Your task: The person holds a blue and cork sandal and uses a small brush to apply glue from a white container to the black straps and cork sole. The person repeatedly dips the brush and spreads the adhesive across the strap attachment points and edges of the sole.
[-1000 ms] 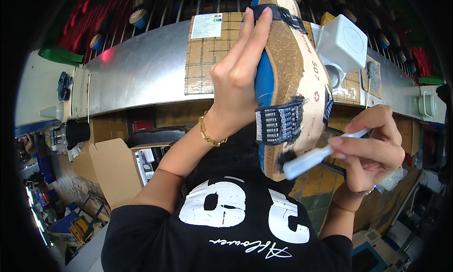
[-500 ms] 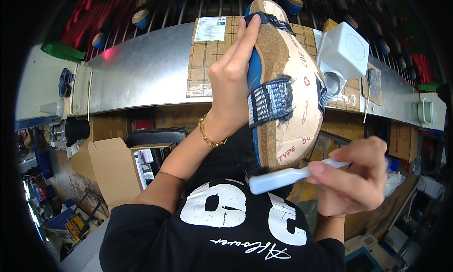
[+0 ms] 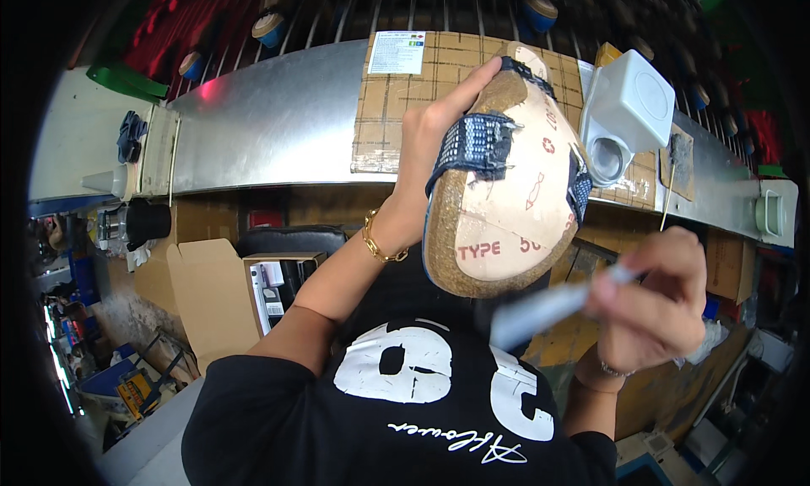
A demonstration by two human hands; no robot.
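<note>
An unfinished sandal [image 3: 519, 207] on a blue last is held up in front of my chest, its underside turned toward me. Pale insole board covers the middle of that underside, bordered by a brown rim, with frayed dark blue woven straps folded over it. Closed round the far left side of the sandal is my left hand [image 3: 426, 140], fingers partly hidden behind it. My right hand [image 3: 654, 305] pinches the handle of a brush [image 3: 544, 310] with a white handle, smeared by motion. The dark bristle end lies just below the sandal's near end; whether it touches cannot be made out.
Beyond the sandal, a cardboard sheet [image 3: 396, 106] lies on the metal bench [image 3: 270, 119]. A white plastic container [image 3: 633, 102] stands on its right. Several blue lasts [image 3: 540, 13] sit on the dark rack behind. At left is an open cardboard box [image 3: 207, 292].
The sandal has tilted, its near end turning up toward me and its far end lowering. My right hand has moved slightly right with the brush, now more blurred.
</note>
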